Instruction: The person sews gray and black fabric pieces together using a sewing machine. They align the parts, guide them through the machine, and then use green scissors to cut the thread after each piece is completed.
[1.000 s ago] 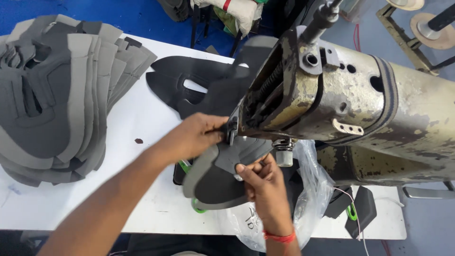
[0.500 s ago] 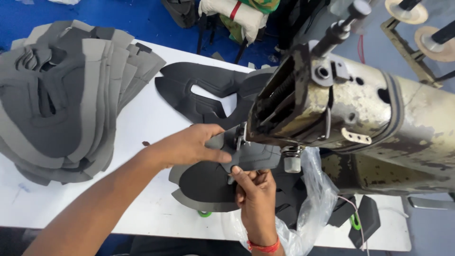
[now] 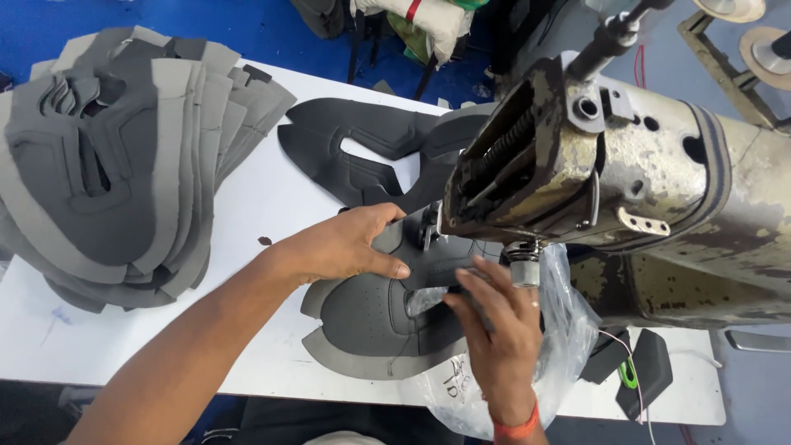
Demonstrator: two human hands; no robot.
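A grey shoe-upper piece (image 3: 371, 321) lies under the head of a worn sewing machine (image 3: 610, 165). My left hand (image 3: 350, 243) rests flat on the piece's upper edge, thumb stretched toward the needle area, pressing it down. My right hand (image 3: 498, 330) lies over the piece's right side just below the presser foot (image 3: 521, 268), fingers spread on the material. A red band circles the right wrist. The needle point itself is hidden behind the machine head.
A tall stack of grey cut upper pieces (image 3: 115, 165) fills the left of the white table (image 3: 264, 198). Dark grey sewn uppers (image 3: 362, 148) lie behind the machine. A clear plastic bag (image 3: 560, 346) hangs at the table's front edge. Thread cones (image 3: 750, 16) stand at the back right.
The piece has slid further under the machine head. My right hand moved up and flattened on it; my left hand stayed on its upper edge. The view shifted slightly right.
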